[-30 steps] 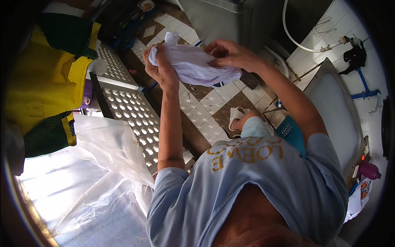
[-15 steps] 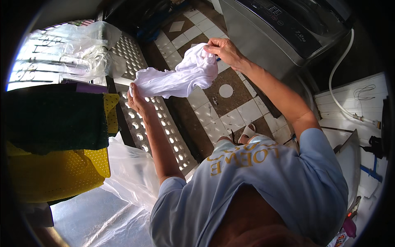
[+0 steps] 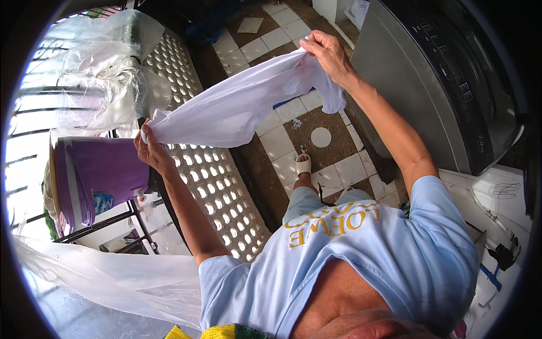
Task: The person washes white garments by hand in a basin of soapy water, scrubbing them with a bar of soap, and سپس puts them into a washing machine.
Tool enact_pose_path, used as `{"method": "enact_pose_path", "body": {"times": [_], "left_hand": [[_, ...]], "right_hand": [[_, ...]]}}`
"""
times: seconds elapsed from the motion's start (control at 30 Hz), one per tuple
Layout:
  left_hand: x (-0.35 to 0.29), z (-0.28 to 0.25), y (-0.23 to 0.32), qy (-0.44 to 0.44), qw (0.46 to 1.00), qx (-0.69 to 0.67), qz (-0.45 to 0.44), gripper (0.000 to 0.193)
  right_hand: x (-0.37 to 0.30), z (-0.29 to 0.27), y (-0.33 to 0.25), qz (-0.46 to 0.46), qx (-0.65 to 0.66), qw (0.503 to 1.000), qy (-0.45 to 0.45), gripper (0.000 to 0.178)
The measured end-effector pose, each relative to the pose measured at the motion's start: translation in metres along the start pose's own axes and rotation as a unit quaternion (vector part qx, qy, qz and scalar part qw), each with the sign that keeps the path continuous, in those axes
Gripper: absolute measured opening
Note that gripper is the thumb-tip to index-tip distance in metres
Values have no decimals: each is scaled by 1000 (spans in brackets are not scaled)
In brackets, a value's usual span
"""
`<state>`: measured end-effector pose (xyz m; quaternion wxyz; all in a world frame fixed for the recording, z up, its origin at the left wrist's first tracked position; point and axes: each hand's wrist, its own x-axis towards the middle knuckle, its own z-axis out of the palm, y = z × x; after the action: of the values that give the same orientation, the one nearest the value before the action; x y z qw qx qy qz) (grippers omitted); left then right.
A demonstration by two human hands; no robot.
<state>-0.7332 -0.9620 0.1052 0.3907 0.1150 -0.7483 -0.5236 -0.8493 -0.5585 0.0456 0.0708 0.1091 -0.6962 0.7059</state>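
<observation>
White thin-fabric cloth [image 3: 220, 110] now pulled out long btwn hands, mid-air above brown-and-white tiled floor [image 3: 278, 141]; was bunched a sec ago. From here, looks mostly opened, R end drooping. L hand [image 3: 151, 148] pinching one end, R hand [image 3: 327, 55] pinching upper edge. Purple plastic tub [image 3: 116, 169] nr L, dark-grey boxy washer [image 3: 403, 101] nr R.

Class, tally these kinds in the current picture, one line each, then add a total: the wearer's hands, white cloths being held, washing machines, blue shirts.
Left hand and right hand: 2
White cloth: 1
Washing machine: 1
Blue shirt: 1
Total: 5
</observation>
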Motion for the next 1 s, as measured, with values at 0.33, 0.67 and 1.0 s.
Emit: {"method": "enact_pose_path", "body": {"times": [0.33, 0.67, 1.0], "left_hand": [[-26, 50, -151, -153, 967, 195, 53, 18], [-120, 77, -169, -276, 943, 120, -139, 19], [-54, 141, -64, -164, 973, -66, -146, 31]], "right_hand": [[80, 39, 106, 122, 76, 989, -36, 17], [107, 39, 92, 223, 336, 903, -149, 5], [100, -22, -60, 51, 259, 951, -160, 13]]}}
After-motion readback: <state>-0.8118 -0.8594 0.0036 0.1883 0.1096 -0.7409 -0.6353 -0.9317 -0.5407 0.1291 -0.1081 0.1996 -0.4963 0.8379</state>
